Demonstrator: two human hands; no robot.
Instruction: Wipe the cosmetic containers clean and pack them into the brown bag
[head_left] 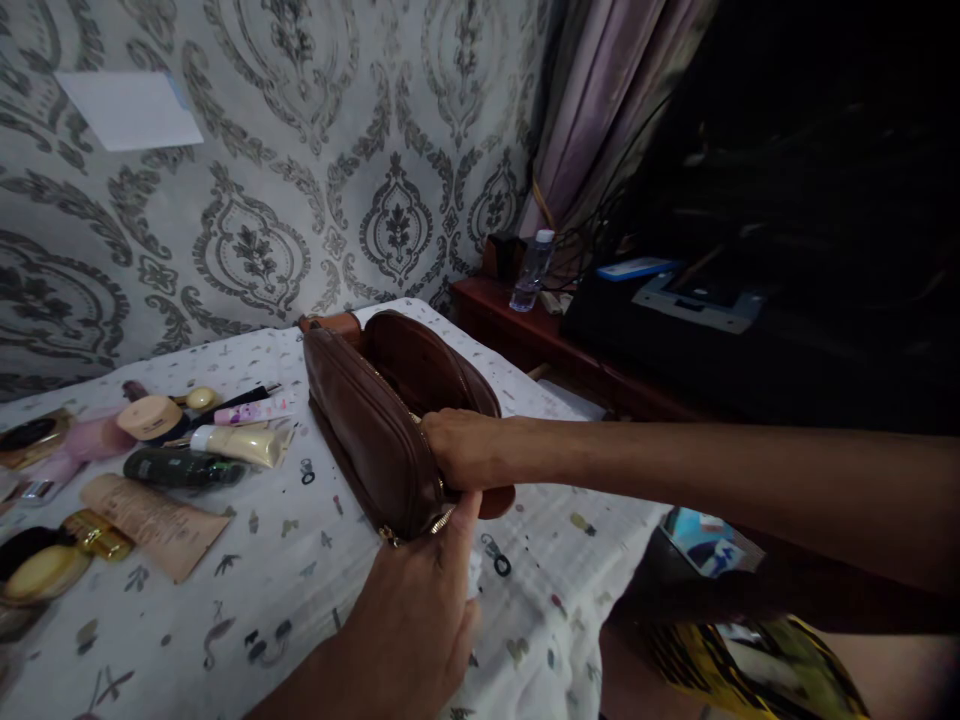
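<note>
A brown leather pouch (375, 410) stands on the white patterned tablecloth (300, 560), its zip partly undone at the top. My right hand (465, 450) reaches in from the right, its fingers closed on the pouch's near end by the zip. My left hand (420, 610) comes up from below and pinches the pouch's lower near corner beside the zip's end. Both hands touch each other at the corner of the pouch.
Several cosmetic tubes, jars and bottles (150, 460) lie on the cloth at the left. A water bottle (531, 272) stands on a dark wooden sideboard (525, 330) behind, with cables and a dark device (690, 300). Patterned wall and a curtain are at the back.
</note>
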